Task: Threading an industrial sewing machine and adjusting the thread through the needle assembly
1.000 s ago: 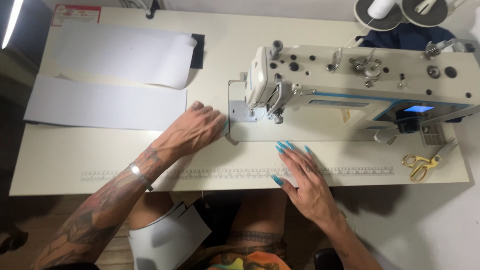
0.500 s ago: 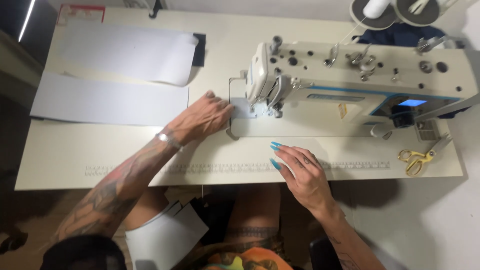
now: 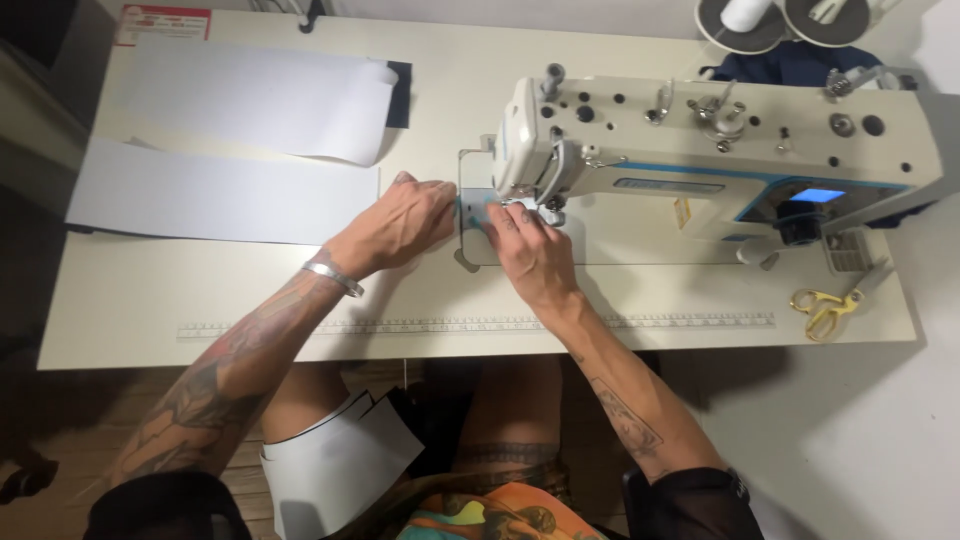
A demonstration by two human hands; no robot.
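we see the sewing machine [image 3: 700, 160] on the table [image 3: 150, 290], its needle end just above both hands. our left hand [image 3: 400, 225] lies flat, fingers together, touching the plate [image 3: 468, 215]; our right hand [image 3: 525, 250] just beside it reaches under the needle, whether pinching we cannot tell.

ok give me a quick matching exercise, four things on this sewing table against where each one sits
Things:
1. scissors
2. ruler
3. thread spool
4. white sheets

Places:
A. along the table's near edge
B. far left of the table
D. near right corner, beside the machine
C. far right, behind the machine

Pairs: 1-D, 2-A, 3-C, 4-B
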